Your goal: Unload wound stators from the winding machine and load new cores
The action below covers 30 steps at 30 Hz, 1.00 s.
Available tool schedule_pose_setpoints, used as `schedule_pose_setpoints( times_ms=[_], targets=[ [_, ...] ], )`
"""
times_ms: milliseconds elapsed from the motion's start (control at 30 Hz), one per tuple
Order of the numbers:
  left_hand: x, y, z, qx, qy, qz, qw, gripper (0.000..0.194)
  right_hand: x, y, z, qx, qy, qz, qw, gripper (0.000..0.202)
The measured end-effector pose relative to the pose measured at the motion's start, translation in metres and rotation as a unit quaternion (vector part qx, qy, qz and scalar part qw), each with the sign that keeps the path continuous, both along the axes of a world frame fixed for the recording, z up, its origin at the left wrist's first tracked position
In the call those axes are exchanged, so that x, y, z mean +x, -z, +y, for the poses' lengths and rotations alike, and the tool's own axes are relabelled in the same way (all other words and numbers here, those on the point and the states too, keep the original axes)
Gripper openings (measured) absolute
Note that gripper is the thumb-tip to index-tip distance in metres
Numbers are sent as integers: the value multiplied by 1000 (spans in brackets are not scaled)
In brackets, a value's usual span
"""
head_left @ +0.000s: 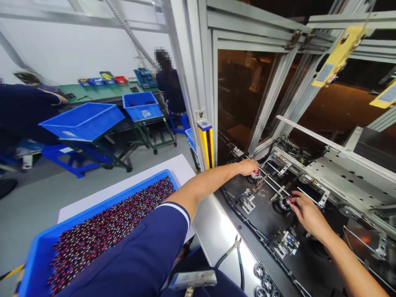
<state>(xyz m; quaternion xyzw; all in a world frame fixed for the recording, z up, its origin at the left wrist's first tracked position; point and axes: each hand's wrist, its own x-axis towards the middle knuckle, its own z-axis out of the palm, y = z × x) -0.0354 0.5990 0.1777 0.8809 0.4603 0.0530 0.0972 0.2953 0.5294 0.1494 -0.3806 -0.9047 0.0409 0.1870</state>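
Observation:
My left hand (248, 167) reaches into the machine, its fingers closed on a small red and silver part at a round fixture (255, 175). Farther right, my right hand (305, 206) has its thumb and fingers pinched on another small red part (291, 200), which sits at a second round fixture (281, 204). Thin metal rods (272, 181) run between the two fixtures. My fingers partly cover both red parts. A metal bracket assembly (287, 243) stands on the dark machine bed below my right hand.
Pliers (237, 243) and several round metal parts (262, 280) lie on the steel ledge. A blue bin (40, 251) of small parts sits at left. Yellow devices (338, 57) hang at upper right. A frame post (188, 82) rises beside my left arm; two people sit beyond.

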Motion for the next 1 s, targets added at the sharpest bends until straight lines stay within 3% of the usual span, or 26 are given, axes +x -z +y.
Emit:
schedule_pose_setpoints(
  times_ms=[100,167,233,333,400,500,567,633,733,833,900,1000],
  targets=[
    [-19,-8,-34,12,-25,-78,997,26,-18,-31,-58,8,-9,34,999,18],
    [-40,-8,-76,24,-45,-129,990,26,-34,-33,-110,-4,-18,68,998,25],
    [-62,0,-129,20,-57,-157,986,31,-56,-16,-160,-28,-44,86,995,32],
    [-85,28,-206,-26,-57,-142,988,25,-103,36,-206,-42,-84,71,993,29],
    [-91,55,-241,-64,-62,-106,990,19,-140,74,-209,-44,-91,58,993,22],
    [-92,91,-265,-97,-93,-52,990,27,-189,112,-191,-35,-96,40,994,18],
    [-93,103,-270,-103,-113,-30,988,32,-208,121,-182,-29,-103,30,994,23],
    [-95,102,-272,-97,-125,-17,987,32,-208,117,-184,-21,-105,28,994,24],
    [-94,75,-271,-64,-111,-14,992,27,-165,89,-201,-2,-96,32,995,26],
    [-70,26,-253,-7,-44,-40,998,26,-81,41,-219,21,-69,27,997,36],
    [-34,-10,-228,32,30,-62,997,32,-12,7,-223,38,-22,12,999,40],
    [51,-52,-176,65,162,-72,982,35,99,-30,-213,86,80,-51,992,33]
  ],
)
